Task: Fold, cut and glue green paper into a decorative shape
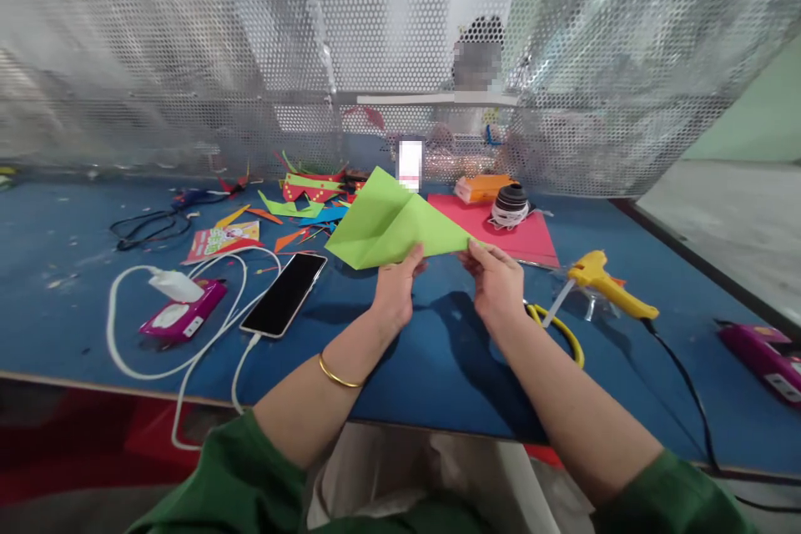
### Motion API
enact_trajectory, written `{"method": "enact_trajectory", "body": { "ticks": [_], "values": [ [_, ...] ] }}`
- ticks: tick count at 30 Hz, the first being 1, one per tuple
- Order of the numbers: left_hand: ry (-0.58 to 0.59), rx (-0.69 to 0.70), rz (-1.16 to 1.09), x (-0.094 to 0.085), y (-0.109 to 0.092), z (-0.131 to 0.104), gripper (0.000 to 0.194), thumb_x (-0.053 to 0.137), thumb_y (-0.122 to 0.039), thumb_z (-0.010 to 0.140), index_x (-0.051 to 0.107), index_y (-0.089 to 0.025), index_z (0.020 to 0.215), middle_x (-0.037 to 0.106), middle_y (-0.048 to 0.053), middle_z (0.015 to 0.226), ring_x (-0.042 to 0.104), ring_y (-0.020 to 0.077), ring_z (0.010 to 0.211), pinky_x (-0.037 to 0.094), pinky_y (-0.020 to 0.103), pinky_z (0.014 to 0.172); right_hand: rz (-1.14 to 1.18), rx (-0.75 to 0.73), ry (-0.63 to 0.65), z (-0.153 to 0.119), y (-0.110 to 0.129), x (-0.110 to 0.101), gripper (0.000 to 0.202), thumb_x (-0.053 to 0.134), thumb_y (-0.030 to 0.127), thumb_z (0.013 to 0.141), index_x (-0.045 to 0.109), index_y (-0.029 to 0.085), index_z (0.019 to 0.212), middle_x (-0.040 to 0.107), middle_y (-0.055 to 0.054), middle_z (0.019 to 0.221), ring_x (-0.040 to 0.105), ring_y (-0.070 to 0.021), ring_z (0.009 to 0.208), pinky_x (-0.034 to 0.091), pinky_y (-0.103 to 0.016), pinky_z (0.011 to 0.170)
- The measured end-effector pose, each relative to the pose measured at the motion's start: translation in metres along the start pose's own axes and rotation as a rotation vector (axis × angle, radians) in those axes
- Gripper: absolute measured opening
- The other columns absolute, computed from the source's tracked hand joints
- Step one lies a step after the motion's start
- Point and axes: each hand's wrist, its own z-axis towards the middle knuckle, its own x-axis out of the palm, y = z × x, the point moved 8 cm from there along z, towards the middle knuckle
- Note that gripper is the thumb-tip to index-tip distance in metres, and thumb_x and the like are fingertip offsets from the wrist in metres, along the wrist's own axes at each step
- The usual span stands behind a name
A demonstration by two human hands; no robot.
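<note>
A light green sheet of paper (388,221), creased and partly folded, is held up above the blue table between my two hands. My left hand (397,279) pinches its lower edge near the middle, thumb on the near face. At the pointed right corner, my right hand (494,275) grips the paper between thumb and fingers. Behind the right hand lies red paper (526,242). Yellow-handled scissors (563,334) rest beside my right forearm, partly hidden by it.
Left of me are a phone (284,296) on a white cable and a purple power strip (184,313). Cut paper pieces (306,196) lie behind. To the right sits a yellow glue gun (607,284) with a black cord. A perforated metal screen (388,33) stands at the back, a person beyond it.
</note>
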Motion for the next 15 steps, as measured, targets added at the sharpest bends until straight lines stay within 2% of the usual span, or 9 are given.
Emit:
{"method": "enact_trajectory", "body": {
  "ticks": [4, 7, 10, 12, 15],
  "values": [
    [-0.004, 0.041, 0.028, 0.001, -0.007, -0.003, 0.038, 0.092, -0.033, 0.052, 0.075, -0.016, 0.081, 0.077, 0.008, 0.098, 0.069, 0.0230, 0.094, 0.053, 0.032, 0.079, -0.141, -0.195, -0.036, 0.003, 0.032, -0.009, 0.037, 0.071, 0.056, 0.072, 0.067, 0.021, 0.082, 0.068, 0.001, 0.076, 0.063, -0.0144, 0.075, 0.046, -0.028, 0.069],
    [0.035, 0.035, 0.070, 0.007, -0.008, -0.008, 0.037, 0.093, -0.026, 0.047, 0.077, -0.015, 0.078, 0.077, 0.006, 0.085, 0.068, 0.0200, 0.081, 0.050, 0.030, 0.072, -0.316, -0.227, 0.164, 0.000, 0.042, 0.005, 0.034, 0.081, 0.047, 0.065, 0.071, 0.019, 0.081, 0.069, 0.001, 0.076, 0.059, -0.0141, 0.074, 0.043, -0.027, 0.068],
    [0.045, 0.030, 0.114, 0.009, -0.008, -0.008, 0.032, 0.092, -0.022, 0.047, 0.077, -0.015, 0.075, 0.074, 0.003, 0.074, 0.064, 0.0161, 0.070, 0.046, 0.027, 0.064, -0.454, -0.187, 0.343, -0.008, 0.036, 0.018, 0.028, 0.084, 0.039, 0.062, 0.067, 0.018, 0.066, 0.055, 0.005, 0.057, 0.045, -0.0099, 0.056, 0.032, -0.026, 0.054],
    [0.013, 0.037, 0.131, 0.004, -0.010, -0.003, 0.026, 0.092, -0.022, 0.049, 0.075, -0.015, 0.067, 0.070, 0.001, 0.065, 0.058, 0.0129, 0.062, 0.041, 0.026, 0.060, -0.492, -0.185, 0.362, -0.011, 0.033, 0.019, 0.029, 0.079, 0.040, 0.068, 0.061, 0.018, 0.061, 0.045, 0.007, 0.053, 0.035, -0.0083, 0.053, 0.025, -0.025, 0.051],
    [-0.065, 0.061, 0.105, -0.009, -0.017, 0.009, 0.024, 0.091, -0.024, 0.053, 0.070, -0.016, 0.060, 0.063, -0.002, 0.056, 0.053, 0.0098, 0.057, 0.038, 0.024, 0.057, -0.514, -0.203, 0.337, -0.012, 0.033, 0.018, 0.033, 0.076, 0.041, 0.071, 0.053, 0.020, 0.059, 0.037, 0.008, 0.054, 0.029, -0.0081, 0.054, 0.022, -0.025, 0.051]
  ]
}}
